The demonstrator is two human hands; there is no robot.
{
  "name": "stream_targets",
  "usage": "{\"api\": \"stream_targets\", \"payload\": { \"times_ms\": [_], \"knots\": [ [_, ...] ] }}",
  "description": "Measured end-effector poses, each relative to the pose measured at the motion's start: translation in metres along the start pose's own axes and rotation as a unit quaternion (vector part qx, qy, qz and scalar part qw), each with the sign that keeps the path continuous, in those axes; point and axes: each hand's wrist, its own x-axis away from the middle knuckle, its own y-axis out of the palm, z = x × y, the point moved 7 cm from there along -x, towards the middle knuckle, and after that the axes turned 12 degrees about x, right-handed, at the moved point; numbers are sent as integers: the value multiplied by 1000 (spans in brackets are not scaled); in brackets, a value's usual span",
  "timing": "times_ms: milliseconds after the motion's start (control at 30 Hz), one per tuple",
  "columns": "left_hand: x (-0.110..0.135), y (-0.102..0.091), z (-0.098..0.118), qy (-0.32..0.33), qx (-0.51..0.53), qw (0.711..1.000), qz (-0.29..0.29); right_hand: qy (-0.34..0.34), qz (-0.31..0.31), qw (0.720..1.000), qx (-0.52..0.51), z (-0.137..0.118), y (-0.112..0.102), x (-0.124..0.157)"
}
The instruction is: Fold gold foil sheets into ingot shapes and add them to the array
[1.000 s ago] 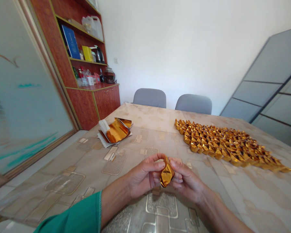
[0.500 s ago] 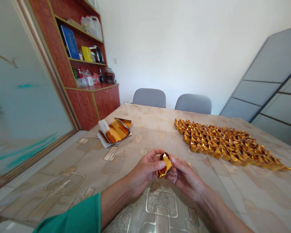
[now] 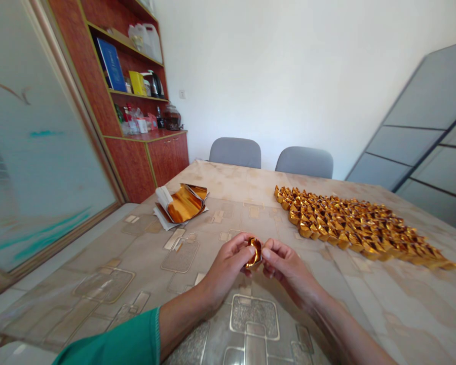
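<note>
Both of my hands meet over the table's near middle. My left hand (image 3: 227, 267) and my right hand (image 3: 285, 266) each pinch one side of a small folded gold foil piece (image 3: 254, 252), held just above the patterned tablecloth (image 3: 110, 284). Most of the piece is hidden between my fingertips. A stack of flat gold foil sheets (image 3: 182, 204) lies to the far left of my hands. A large bed of several finished gold foil folds (image 3: 357, 228) is laid in rows to the far right.
Two grey chairs (image 3: 235, 152) stand at the table's far edge. A red-brown shelf cabinet (image 3: 137, 101) with bottles, a kettle and books stands at the back left. A glass door is on the left, grey panels lean at the right.
My hands have moved a little away from me and squeezed the gold piece smaller; it stood taller and more open a second ago.
</note>
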Motion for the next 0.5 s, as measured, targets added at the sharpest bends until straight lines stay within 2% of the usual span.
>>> {"api": "stream_targets", "payload": {
  "times_ms": [100, 300, 500],
  "knots": [
    [0, 0, -9, -35, 16, 999, -15, -36, 10, 999, 26, -6, -2, -1],
    [0, 3, -15, -60, 49, 996, -48, -121, 18, 991, 61, -19, -2, 1],
    [0, 0, -19, -86, 97, 991, -31, -163, 17, 981, 102, -26, 0, 5]
  ]
}}
